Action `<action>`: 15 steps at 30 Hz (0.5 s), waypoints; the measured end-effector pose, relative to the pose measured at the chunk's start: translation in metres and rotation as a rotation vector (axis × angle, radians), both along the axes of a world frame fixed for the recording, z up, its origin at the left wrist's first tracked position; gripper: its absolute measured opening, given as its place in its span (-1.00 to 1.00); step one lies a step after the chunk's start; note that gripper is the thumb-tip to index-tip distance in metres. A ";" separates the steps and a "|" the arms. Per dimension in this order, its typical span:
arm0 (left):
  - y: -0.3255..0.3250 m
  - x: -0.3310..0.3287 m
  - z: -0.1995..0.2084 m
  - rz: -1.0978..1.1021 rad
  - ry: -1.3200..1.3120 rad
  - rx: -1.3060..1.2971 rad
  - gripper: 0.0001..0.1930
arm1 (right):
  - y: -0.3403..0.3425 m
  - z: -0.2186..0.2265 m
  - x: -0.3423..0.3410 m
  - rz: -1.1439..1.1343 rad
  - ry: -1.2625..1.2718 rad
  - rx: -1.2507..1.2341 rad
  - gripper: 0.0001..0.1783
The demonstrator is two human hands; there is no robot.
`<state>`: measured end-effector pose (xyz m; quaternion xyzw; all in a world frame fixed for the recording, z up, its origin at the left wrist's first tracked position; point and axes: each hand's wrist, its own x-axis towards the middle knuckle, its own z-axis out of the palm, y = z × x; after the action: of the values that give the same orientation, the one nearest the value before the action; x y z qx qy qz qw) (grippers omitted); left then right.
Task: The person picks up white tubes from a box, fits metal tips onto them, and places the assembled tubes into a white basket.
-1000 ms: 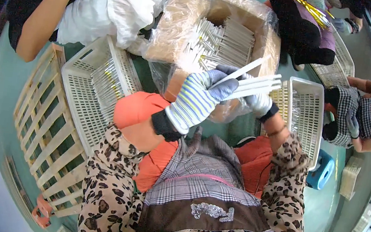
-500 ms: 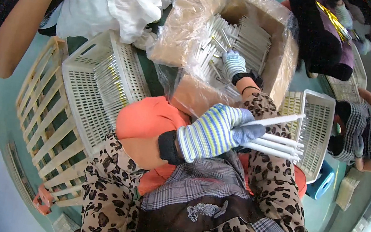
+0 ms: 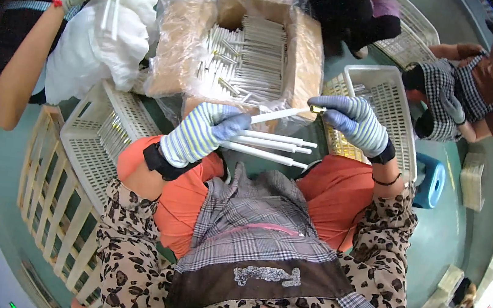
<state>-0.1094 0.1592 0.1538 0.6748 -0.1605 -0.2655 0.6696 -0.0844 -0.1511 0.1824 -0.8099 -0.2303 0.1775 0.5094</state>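
By the box's [image 3: 306, 57] near edge, the left hand [image 3: 203, 133] clamps white sticks [image 3: 273, 137], three without gold; the right hand [image 3: 358, 124] pinches a gold cap [image 3: 318, 110] at another stick's [image 3: 279, 115] tip — whether seated is hard to tell — and plenty more sticks [image 3: 261, 60] lie boxed

Green floor [image 3: 433, 238], with things set around a plastic-covered cardboard box [image 3: 304, 56].
Nearer than the box and to its left, a white basket [image 3: 83, 152] is placed just beside a slatted wooden frame [image 3: 36, 159]. To the box's right, another white basket [image 3: 384, 88] is set, with a blue stool [image 3: 424, 174] stood near it and a pale crate [image 3: 473, 179] placed farther right. Whether the box itself is rested directly on the floor cannot be told, its base being hidden.
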 end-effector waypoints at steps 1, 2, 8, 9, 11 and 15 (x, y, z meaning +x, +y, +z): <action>0.000 0.001 -0.001 -0.010 0.004 0.005 -0.79 | -0.002 -0.001 -0.003 0.021 -0.056 0.017 -0.70; 0.000 0.001 -0.001 -0.019 0.012 0.010 -0.79 | -0.001 -0.001 -0.006 0.044 -0.108 0.032 -0.70; -0.006 0.003 0.000 -0.107 -0.036 0.141 -0.80 | -0.002 -0.014 -0.013 0.099 -0.238 -0.069 -0.73; -0.008 0.001 0.000 -0.105 -0.023 0.168 -0.79 | 0.000 -0.015 -0.014 0.123 -0.261 -0.051 -0.73; -0.008 -0.001 0.001 -0.105 -0.010 0.195 -0.78 | 0.000 -0.009 -0.016 0.145 -0.287 -0.088 -0.73; 0.003 -0.003 0.003 -0.039 0.056 0.160 -0.76 | -0.012 -0.003 -0.016 0.051 -0.238 -0.088 -0.72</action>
<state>-0.1125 0.1619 0.1568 0.7152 -0.1332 -0.3090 0.6126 -0.1005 -0.1635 0.1797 -0.8408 -0.3015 0.1029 0.4377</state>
